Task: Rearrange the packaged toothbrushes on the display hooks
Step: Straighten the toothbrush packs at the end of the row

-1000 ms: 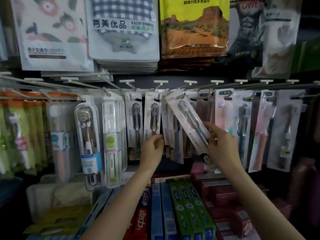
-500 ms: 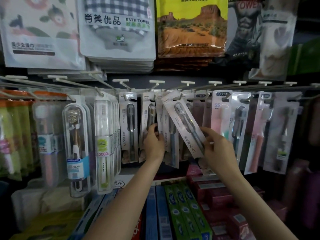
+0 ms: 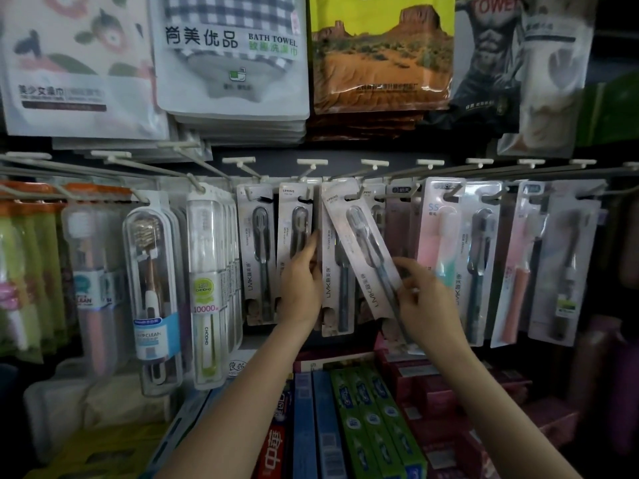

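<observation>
Toothbrush pack [image 3: 363, 250] in the grey LMK card is the one in play right now, tilted hard with its top corner up near the hooks and its bottom end swung out to the right. The right hand [image 3: 427, 304] pinches it near the lower end, fingers curled on the card's edge. Can't tell if the hang hole is actually on a hook [image 3: 340, 172] yet or just close to it; it looks like it's right at the tip.

The left hand [image 3: 301, 288] is just beside it, fingers pushed in between the hanging LMK packs [image 3: 294, 254] and the next row, holding them aside. Looks like it's curled around the edge of that pack, so I'd call it gripping.

Progress-wise I'd guess mid-way on this one pack: it's off vertical and not hanging free, so it's not settled. The rows on either side, the clear-case brushes [image 3: 150, 292] on the left and the pink and teal ones [image 3: 441, 243] on the right, hang straight and look untouched. How many more need moving, no idea from this.

Above are bagged bath towels [image 3: 231, 53], below are toothpaste boxes [image 3: 373, 423] on the shelf.
</observation>
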